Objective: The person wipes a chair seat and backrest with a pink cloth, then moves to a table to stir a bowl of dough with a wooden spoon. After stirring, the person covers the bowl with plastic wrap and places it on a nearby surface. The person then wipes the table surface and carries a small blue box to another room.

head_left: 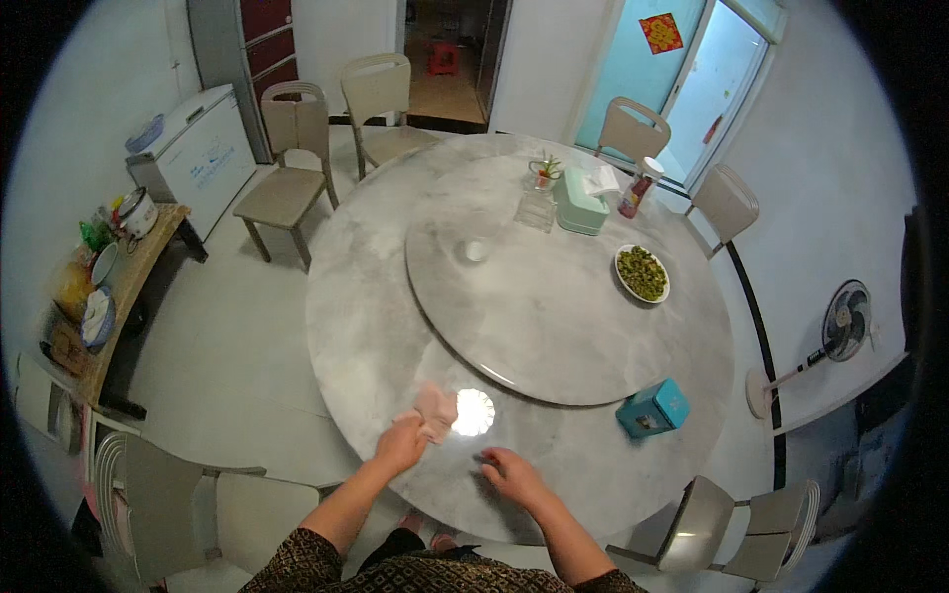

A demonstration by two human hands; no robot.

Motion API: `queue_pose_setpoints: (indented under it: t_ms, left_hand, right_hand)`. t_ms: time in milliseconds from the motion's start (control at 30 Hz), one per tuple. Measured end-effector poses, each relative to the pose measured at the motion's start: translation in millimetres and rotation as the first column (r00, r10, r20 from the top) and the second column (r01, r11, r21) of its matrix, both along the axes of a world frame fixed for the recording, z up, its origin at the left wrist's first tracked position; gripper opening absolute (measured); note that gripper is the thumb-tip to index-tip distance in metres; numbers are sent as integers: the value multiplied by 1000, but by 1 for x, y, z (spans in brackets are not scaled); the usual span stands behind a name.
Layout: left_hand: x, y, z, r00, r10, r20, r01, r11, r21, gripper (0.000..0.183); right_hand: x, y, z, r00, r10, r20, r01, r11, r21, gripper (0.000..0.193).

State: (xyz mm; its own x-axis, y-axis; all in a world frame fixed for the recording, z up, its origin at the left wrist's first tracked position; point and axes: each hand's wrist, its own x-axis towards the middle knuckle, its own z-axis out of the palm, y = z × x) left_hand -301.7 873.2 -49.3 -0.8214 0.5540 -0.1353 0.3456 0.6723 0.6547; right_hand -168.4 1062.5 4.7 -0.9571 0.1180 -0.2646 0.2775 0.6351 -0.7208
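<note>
My left hand [401, 444] is closed on a crumpled pale pink cloth [433, 409], which lies against the near left part of the round grey marble table [366, 296]. To the right of the cloth, my right hand [514, 476] hovers over or rests on the table's near edge; I cannot tell which. Its fingers are loosely bent and apart, with nothing in them. Beside the cloth, a bright round patch of lamp light reflects off the tabletop.
On the turntable [524, 326] stands a plate of chopped greens [643, 274]. A blue tin [653, 408] is at the right. Farther back are a green tissue box [581, 206], a bottle [641, 188] and a small potted plant [544, 175]. Chairs [287, 198] surround the table; a fan [846, 321] stands right.
</note>
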Motion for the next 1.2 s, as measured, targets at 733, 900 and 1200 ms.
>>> queue_pose_setpoints:
  t_ms: [733,900,1200]
  left_hand:
    - [35,-10,61,-65,-718,693,-728,509,459,38]
    - [45,8,75,-54,-729,682,-619,561,550,37]
    - [11,32,103,198,-557,807,-445,682,580,28]
  right_hand:
    - [9,-30,-5,973,-99,206,225,583,-780,68]
    - [25,-24,-21,961,-184,206,276,648,-710,39]
    - [54,11,15,869,-411,275,485,600,-636,22]
